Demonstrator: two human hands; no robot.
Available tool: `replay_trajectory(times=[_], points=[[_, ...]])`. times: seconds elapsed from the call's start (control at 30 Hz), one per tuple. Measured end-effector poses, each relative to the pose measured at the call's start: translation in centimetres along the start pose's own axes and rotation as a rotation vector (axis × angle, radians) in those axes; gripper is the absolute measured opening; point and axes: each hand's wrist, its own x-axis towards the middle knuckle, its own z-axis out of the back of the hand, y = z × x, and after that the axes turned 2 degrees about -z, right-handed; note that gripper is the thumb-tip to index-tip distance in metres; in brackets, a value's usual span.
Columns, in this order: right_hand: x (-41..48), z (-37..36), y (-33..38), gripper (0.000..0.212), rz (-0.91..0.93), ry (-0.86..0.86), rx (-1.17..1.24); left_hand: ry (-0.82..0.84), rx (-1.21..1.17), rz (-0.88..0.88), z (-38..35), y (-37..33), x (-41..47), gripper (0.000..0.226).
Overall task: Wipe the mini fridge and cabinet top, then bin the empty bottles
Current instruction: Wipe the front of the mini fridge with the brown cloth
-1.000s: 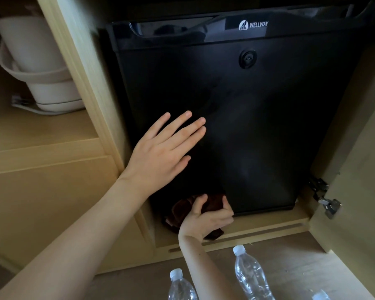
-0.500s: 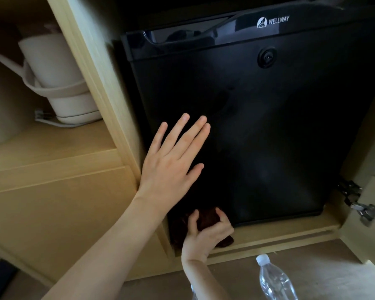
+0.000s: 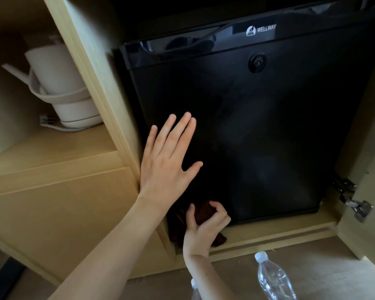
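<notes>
A black mini fridge (image 3: 268,137) with a WELLWAY label stands inside a light wooden cabinet (image 3: 89,79). My left hand (image 3: 167,161) lies flat and open against the lower left of the fridge door. Below it, my right hand (image 3: 204,228) grips a dark brown cloth (image 3: 204,211) at the door's bottom left corner, down by the cabinet floor. A clear plastic bottle (image 3: 273,278) with a white cap stands on the floor in front. A second bottle (image 3: 195,293) is partly hidden behind my right forearm.
A white electric kettle (image 3: 61,87) with its cord sits on the shelf in the left compartment. The open cabinet door with metal hinges (image 3: 353,204) stands at the right. The floor (image 3: 333,267) below is grey-brown.
The view has shifted left and closer, so the fridge sits further right in frame. My left hand has turned more upright on the door. My right hand stays low on the cloth.
</notes>
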Motion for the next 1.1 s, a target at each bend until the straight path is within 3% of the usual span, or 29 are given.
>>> replay_trajectory(times=[0.1,0.27,0.47,0.87,1.1], points=[[1.1,0.3,2.0,0.044,-0.046,0.001,0.061,-0.004,0.010,-0.002,-0.1,0.2,0.0,0.092],[3.7,0.4,3.9,0.046,0.162,0.005,0.053,-0.009,0.026,-0.029,-0.3,0.2,0.1,0.087],[5.2,3.3,2.1,0.047,0.117,0.034,0.000,-0.016,0.035,-0.025,-0.1,-0.1,0.1,0.083],[14.3,10.2,0.7,0.046,0.103,-0.147,-0.014,-0.040,0.048,-0.079,-1.0,-3.0,2.7,0.083],[18.2,13.0,-0.4,0.045,0.102,-0.228,-0.008,-0.081,-0.011,-0.024,-2.0,-5.0,3.3,0.085]])
